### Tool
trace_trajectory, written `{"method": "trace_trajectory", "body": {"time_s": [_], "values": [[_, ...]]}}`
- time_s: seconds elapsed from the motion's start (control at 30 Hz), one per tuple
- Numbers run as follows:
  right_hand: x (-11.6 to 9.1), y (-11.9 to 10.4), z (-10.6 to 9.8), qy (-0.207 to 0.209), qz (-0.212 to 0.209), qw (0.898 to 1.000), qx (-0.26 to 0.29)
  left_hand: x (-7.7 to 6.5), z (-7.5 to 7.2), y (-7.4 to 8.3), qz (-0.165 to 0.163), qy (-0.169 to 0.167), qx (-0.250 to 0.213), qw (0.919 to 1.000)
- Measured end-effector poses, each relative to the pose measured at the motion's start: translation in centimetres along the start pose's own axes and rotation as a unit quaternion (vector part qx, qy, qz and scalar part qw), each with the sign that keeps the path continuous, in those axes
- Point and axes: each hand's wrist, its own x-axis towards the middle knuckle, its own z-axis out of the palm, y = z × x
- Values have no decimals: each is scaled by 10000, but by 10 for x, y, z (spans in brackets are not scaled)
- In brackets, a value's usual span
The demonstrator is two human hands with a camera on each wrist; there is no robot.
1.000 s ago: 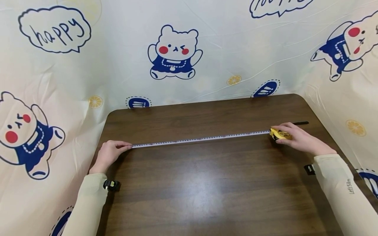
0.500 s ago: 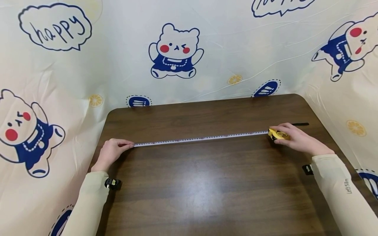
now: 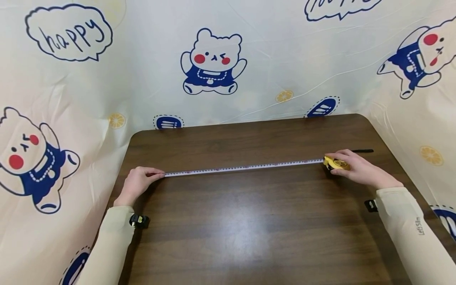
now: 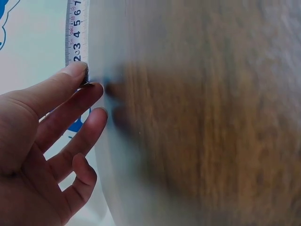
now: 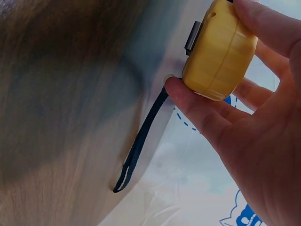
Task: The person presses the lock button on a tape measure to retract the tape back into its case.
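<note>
The thumb and forefinger of the left hand (image 3: 137, 183) pinch the end of a narrow white measuring-tape blade (image 3: 246, 167) with printed markings, which runs straight from their tips over a dark-brown wood-grain worktop (image 3: 228, 221). At its other end, a rounded yellow plastic tape case (image 5: 221, 54) sits gripped between the right hand's (image 3: 360, 168) thumb and fingers, a black strap (image 5: 141, 136) trailing beside one fingertip.
</note>
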Motion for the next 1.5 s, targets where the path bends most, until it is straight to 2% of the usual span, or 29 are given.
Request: {"method": "trace_trajectory", "body": {"time_s": [0.2,0.47,0.7,1.0,1.23,1.5], "values": [[1,-2,-1,4,-59,10000,-38,0,2,4,37,30,-92,9999],[1,-5,-1,-137,122,9998,6,0,2,7,36,31,-120,9999],[3,-8,0,-33,-15,10000,-19,1,2,7,32,-5,-129,9999],[3,-12,0,-187,204,9996,59,1,4,10,59,17,-149,9999],[5,-13,2,-142,27,9999,31,2,6,12,51,-20,-137,9999],[6,-13,4,-243,201,9994,118,4,7,16,160,2,-111,9998]]}}
